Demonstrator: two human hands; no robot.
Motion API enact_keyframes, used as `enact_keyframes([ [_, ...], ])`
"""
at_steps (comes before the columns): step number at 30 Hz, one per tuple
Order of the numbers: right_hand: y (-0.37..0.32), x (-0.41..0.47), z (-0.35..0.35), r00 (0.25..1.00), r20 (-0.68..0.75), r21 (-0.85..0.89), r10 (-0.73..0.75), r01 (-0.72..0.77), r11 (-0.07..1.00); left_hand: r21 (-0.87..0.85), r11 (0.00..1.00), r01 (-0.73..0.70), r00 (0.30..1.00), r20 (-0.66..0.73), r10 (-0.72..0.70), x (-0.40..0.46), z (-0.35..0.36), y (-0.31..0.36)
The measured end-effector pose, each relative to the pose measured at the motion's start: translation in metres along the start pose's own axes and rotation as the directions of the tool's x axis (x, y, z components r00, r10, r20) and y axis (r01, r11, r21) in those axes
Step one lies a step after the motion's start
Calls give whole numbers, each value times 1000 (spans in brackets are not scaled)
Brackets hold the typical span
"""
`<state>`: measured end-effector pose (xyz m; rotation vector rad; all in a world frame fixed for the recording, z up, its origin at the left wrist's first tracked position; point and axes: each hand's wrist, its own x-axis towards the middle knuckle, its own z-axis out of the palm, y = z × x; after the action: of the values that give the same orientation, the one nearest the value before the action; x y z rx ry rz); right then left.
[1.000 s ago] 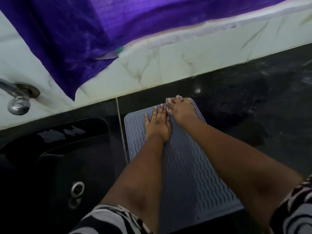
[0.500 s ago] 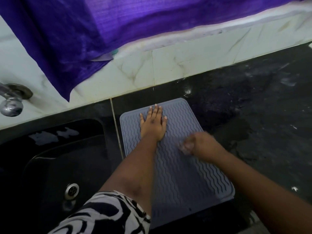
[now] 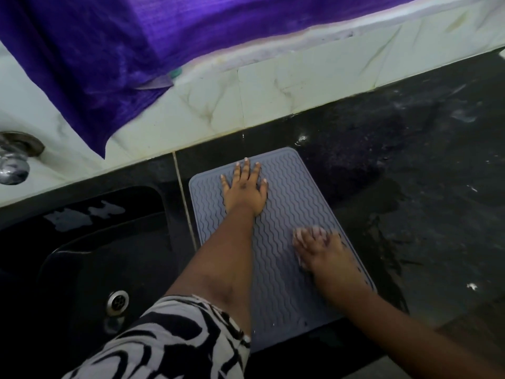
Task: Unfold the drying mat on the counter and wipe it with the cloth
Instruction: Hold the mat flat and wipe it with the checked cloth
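The drying mat lies unfolded and flat on the dark tabletop, a grey, rubbery-looking rectangle with rounded corners, a raised rim and rows of wavy ridges running along it. Its far short edge sits near the pale marbled wall tiles, and its left long edge runs just beside the black sink.

The left hand rests palm-down on the far part of the mat, fingers spread and straight, holding nothing and only pressing on the ridges. Its forearm stretches back across the mat's left side to a sleeve printed in black and white swirls.

The right hand lies on the mat's right side, close to its right edge and nearer the person than the left hand. It is blurred; the fingers look curled over a small pale bunch that seems to be the cloth, showing at the fingertips and touching the mat. The right forearm runs off toward the lower right corner.

The tabletop to the right of the mat is black and speckled, with wet-looking patches and a few small white flecks. The sink has a glossy surface and a round metal drain. At the far left a chrome tap fitting is fixed to the tiles. Above, a purple fabric hangs down over the wall.
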<state>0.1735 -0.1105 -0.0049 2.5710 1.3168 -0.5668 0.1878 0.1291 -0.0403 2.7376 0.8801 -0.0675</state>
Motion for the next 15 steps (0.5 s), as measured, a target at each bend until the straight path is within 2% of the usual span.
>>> enact_keyframes([
  [2,-11,-38,4,990,132,-38,54,-50,998,54,999,4,999,-34,-2,-1,-3,4],
  [4,-16,-52,-15,971,199,-6,136,-137,990,119,991,-58,994,-85,68,-9,-7,11],
  [6,-11,-39,-43,981,139,181,134,-158,971,87,991,-102,986,-121,112,-21,-10,23],
  [9,1,10,-83,981,-10,411,191,-171,896,-103,994,-41,964,-266,12,-44,-12,42],
  [11,-3,35,-85,965,-49,361,257,-223,906,-92,995,-34,968,-252,10,-60,-5,49],
  [13,-8,41,-61,980,-26,186,195,-187,964,-75,996,-47,992,-119,38,-75,12,47],
  [15,-5,31,-28,995,-33,64,93,-91,994,-77,996,-37,999,-14,36,-82,24,41],
])
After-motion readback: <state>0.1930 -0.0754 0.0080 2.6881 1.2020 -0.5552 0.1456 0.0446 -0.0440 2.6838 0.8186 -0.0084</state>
